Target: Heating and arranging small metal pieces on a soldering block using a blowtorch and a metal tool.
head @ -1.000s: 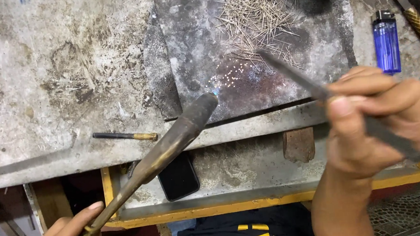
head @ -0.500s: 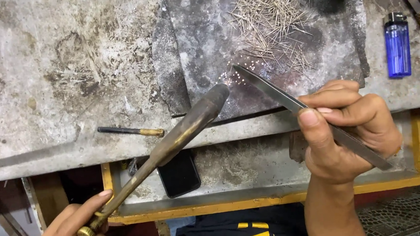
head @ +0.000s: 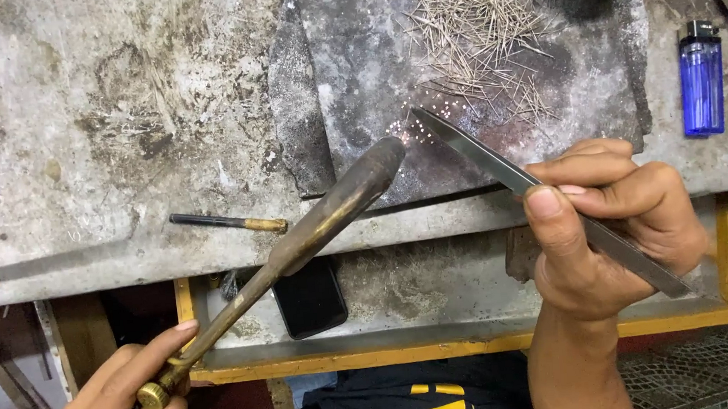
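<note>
The left hand (head: 121, 401) is closed around the brass end of a long torch (head: 298, 243), and the dark nozzle of the torch points up to the right, just beside some tiny shiny beads (head: 410, 129) on a dark slab (head: 354, 68). The right hand (head: 613, 230) pinches long steel tweezers (head: 498, 161) between thumb and fingers; their tip is at the beads. Thin wire pieces (head: 472, 35) lie above, a blue lighter (head: 702, 78) lies to the right
</note>
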